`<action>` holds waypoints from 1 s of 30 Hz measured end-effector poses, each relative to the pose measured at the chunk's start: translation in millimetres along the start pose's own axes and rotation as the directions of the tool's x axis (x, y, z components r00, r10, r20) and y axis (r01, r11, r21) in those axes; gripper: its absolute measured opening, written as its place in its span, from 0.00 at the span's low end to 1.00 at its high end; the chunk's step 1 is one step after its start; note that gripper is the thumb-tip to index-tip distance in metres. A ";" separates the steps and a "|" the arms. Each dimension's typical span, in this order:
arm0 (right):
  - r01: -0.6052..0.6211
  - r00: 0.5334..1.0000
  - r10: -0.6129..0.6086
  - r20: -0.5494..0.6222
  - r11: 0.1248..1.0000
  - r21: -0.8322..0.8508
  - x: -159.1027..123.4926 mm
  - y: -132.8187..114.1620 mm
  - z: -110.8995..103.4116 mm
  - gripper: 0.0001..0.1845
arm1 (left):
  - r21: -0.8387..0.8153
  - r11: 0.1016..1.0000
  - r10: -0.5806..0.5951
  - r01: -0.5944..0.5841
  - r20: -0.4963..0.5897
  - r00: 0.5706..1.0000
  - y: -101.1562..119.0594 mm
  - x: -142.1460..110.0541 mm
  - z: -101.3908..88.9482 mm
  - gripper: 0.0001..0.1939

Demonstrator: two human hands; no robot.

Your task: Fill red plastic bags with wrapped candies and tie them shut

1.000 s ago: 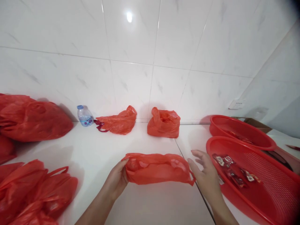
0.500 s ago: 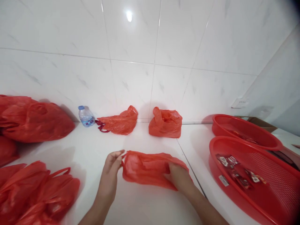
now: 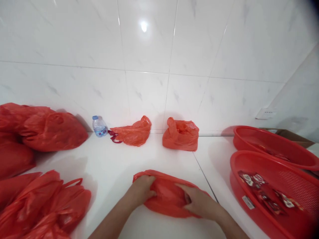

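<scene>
A red plastic bag [image 3: 166, 207] lies on the white table in front of me with its mouth facing up. My left hand [image 3: 142, 189] reaches into the left part of its mouth, thumb apart from the fingers. At the right part, my right hand [image 3: 199, 200] is also inside the opening, its fingers stretched out and parted from the thumb. Both hands touch the thin plastic, and some fingertips are hard to make out against it. Behind stands another red bag [image 3: 180, 137], its mouth open.
By the wall are a crumpled red bag [image 3: 136, 134] and a water bottle [image 3: 100, 127]. Full red bags [image 3: 54, 129] and more red bags [image 3: 50, 205] crowd the left. To the right, a red basket [image 3: 235, 162] holds several wrapped snacks [image 3: 266, 196]; another basket [image 3: 239, 134] stands behind.
My left hand has gone from pinching the bag's left end to reaching inside its mouth. The right hand stays in the bag. The view has shifted slightly left.
</scene>
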State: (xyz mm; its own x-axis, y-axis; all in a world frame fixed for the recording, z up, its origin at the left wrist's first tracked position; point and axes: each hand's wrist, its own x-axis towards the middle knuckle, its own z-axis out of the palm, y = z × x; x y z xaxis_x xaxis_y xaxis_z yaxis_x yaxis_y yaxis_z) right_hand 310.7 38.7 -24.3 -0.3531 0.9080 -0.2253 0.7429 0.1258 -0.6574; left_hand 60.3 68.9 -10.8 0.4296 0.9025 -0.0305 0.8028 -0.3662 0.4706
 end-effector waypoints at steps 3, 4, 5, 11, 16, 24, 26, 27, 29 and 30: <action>-0.025 1.000 0.020 0.019 0.948 0.317 12.4 23.9 -7.9 0.28 | -0.098 0.995 -0.016 0.019 0.033 0.999 -8.0 -3.9 -5.8 0.23; -0.027 1.000 0.030 0.000 0.910 0.413 17.5 29.8 -10.0 0.25 | -0.120 0.993 -0.012 0.016 0.037 0.999 -8.9 -4.6 -6.4 0.27; -0.030 0.999 0.045 -0.019 0.870 0.493 22.5 34.2 -11.6 0.23 | -0.133 0.991 0.000 0.005 0.039 0.999 -9.6 -4.7 -6.3 0.31; 0.017 0.969 0.129 -0.209 0.815 0.580 46.7 35.1 -8.8 0.18 | -0.172 0.985 -0.008 0.008 0.002 1.000 -20.9 1.7 7.5 0.34; 0.098 0.859 0.183 -0.478 0.858 0.504 50.1 20.1 0.4 0.06 | -0.200 0.979 -0.078 0.041 -0.180 0.981 -31.5 6.0 29.2 0.24; 0.132 0.403 -0.166 -0.900 0.984 -0.122 -18.6 3.3 -33.9 0.09 | -0.071 0.997 -0.028 0.004 -0.340 0.940 -36.7 11.7 38.8 0.22; -0.087 0.289 -0.217 -0.932 0.964 -0.252 -46.3 15.2 -51.4 0.13 | -0.053 0.999 -0.021 0.001 -0.367 0.930 -35.5 10.2 36.7 0.21; -0.213 0.278 -0.200 -0.940 0.941 -0.263 -60.0 22.9 -59.0 0.15 | -0.040 0.999 -0.019 0.004 -0.380 0.925 -35.2 9.3 36.3 0.20; -0.448 0.343 -0.086 -0.935 0.860 -0.244 -84.7 37.7 -68.3 0.20 | -0.008 1.000 -0.002 -0.001 -0.421 0.907 -36.0 7.8 37.5 0.20; -0.548 0.396 0.007 -0.918 0.804 -0.230 -95.1 43.3 -69.2 0.21 | 0.010 1.000 0.020 -0.018 -0.447 0.895 -37.1 7.4 39.0 0.19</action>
State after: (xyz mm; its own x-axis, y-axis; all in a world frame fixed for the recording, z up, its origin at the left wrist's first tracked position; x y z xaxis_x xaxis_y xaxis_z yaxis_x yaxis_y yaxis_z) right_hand 415.9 -14.5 18.4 0.3878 0.7270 0.5666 0.9217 -0.3049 -0.2398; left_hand 49.9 80.3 -62.8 0.2160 0.9010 0.3761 0.7990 -0.3845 0.4623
